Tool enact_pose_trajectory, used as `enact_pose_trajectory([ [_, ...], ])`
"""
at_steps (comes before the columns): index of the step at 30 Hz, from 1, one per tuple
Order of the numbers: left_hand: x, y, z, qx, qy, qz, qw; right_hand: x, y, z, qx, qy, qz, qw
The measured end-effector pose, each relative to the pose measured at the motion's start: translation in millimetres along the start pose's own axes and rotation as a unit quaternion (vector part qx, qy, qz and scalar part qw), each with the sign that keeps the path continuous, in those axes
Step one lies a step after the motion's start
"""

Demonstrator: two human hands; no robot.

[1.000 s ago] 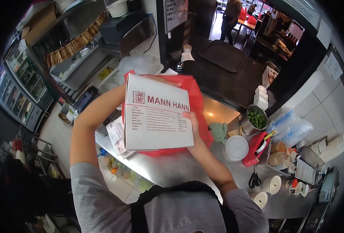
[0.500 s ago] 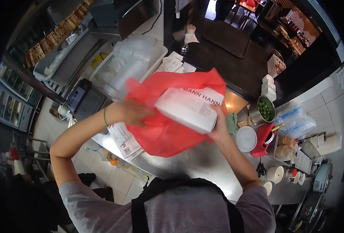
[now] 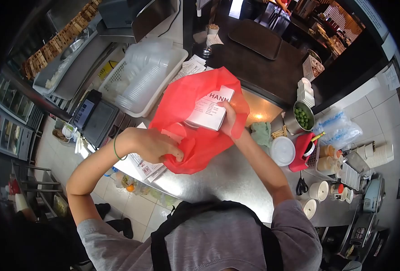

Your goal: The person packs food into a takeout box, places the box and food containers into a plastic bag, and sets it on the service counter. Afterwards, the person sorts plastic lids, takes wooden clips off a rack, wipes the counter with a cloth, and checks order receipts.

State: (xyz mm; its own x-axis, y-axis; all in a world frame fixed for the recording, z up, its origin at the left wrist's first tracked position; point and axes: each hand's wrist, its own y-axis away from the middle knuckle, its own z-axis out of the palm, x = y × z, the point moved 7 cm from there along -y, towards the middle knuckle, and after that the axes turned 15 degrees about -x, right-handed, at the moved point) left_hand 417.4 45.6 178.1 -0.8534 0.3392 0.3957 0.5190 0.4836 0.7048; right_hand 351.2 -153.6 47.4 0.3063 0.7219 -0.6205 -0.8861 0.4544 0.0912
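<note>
A white box (image 3: 207, 113) with dark red print lies tilted, partly inside a red bag (image 3: 175, 97) above the steel counter. My right hand (image 3: 230, 118) grips the box at its right side, with the thumb on the printed face. The bag's edge hangs around that hand. On the other side, my left hand (image 3: 159, 147) is closed on the bag's near left part, its fingers bunching the red material. The bag covers the left part of the box.
Steel counter (image 3: 218, 180); basket of clear containers (image 3: 141, 106) at left; printed papers (image 3: 146, 167) beside the bag. At right are a green cloth (image 3: 261, 133), a white tub (image 3: 282, 151), scissors (image 3: 302, 184) and a metal pot (image 3: 295, 122). A dark tray (image 3: 255, 39) lies beyond.
The box, first held in front of the bag, has turned and gone partly into it. My left hand has moved down from the box onto the bag. The bag now covers more of the box.
</note>
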Motion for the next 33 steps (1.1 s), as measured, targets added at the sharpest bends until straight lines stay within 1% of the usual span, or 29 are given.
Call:
enact_pose_trajectory([
  [2,9,0,-11,0.075,0.036,0.096,0.992,-10,3,-8,-0.015,0.196,0.055,0.979],
  [3,9,-4,-12,0.074,0.032,0.096,0.992,-17,11,-12,-0.014,0.197,0.051,0.979],
  [4,-3,-9,-17,0.108,0.135,0.058,0.983,-38,21,-10,-0.008,0.418,0.004,0.908],
  [5,-16,-15,-18,0.143,0.236,0.020,0.961,-59,32,-3,0.000,0.618,-0.043,0.785],
  [6,-25,-21,-14,0.196,0.309,0.010,0.931,-74,39,-1,-0.007,0.635,0.004,0.772],
  [7,-21,-21,-17,0.198,0.306,0.010,0.931,-85,43,13,-0.007,0.636,0.001,0.771],
  [8,-21,-19,-20,0.215,0.284,-0.050,0.933,-114,59,38,0.104,0.777,-0.132,0.607],
  [9,-20,-18,-19,0.229,0.263,-0.108,0.931,-127,79,62,0.208,0.858,-0.251,0.397],
  [10,-21,-21,-12,0.228,0.263,-0.108,0.931,-125,68,35,0.209,0.858,-0.250,0.398],
  [11,-15,-23,-12,0.290,0.188,-0.025,0.938,-117,37,-23,0.200,0.851,-0.170,0.455],
  [12,-2,-18,-12,0.347,0.108,0.058,0.930,-117,14,-60,0.189,0.836,-0.089,0.508],
  [13,5,-14,-17,0.348,0.107,0.057,0.930,-119,2,-63,0.117,0.801,0.060,0.584],
  [14,6,-20,-14,0.215,0.118,-0.011,0.969,-116,0,-56,0.041,0.739,0.207,0.640],
  [15,3,-24,-5,0.078,0.125,-0.081,0.986,-134,-5,-41,0.050,0.765,0.147,0.626],
  [16,2,-22,-6,0.080,0.126,-0.084,0.985,-150,-13,-28,0.056,0.787,0.087,0.608],
  [17,15,-14,-16,0.196,0.078,0.018,0.977,-158,-31,-18,0.039,0.854,0.097,0.509],
  [18,29,1,-22,0.305,0.027,0.119,0.945,-166,-16,31,0.085,0.882,0.102,0.452],
  [19,32,5,-20,0.305,0.032,0.115,0.945,-173,-10,61,0.115,0.892,0.096,0.426],
  [21,32,27,-26,0.360,0.066,0.026,0.930,-185,-4,95,0.120,0.904,0.095,0.398],
  [22,36,34,-25,0.319,0.128,-0.020,0.939,-191,7,109,0.126,0.903,0.097,0.398],
  [25,50,52,-21,0.291,0.160,-0.029,0.943,-205,28,123,0.136,0.896,0.062,0.419],
  [26,51,56,-20,0.323,0.159,0.005,0.933,-206,35,124,0.132,0.896,0.066,0.419],
  [28,55,61,-14,0.319,0.187,0.005,0.929,-205,61,137,0.141,0.907,0.045,0.395],
  [29,56,65,-13,0.316,0.209,0.006,0.925,-200,74,139,0.141,0.906,0.045,0.396],
  [31,60,66,-7,0.308,0.225,-0.009,0.924,-198,100,137,0.181,0.900,0.077,0.390],
  [33,71,62,-6,0.321,0.201,0.022,0.925,-168,104,155,0.169,0.938,-0.132,0.271],
])
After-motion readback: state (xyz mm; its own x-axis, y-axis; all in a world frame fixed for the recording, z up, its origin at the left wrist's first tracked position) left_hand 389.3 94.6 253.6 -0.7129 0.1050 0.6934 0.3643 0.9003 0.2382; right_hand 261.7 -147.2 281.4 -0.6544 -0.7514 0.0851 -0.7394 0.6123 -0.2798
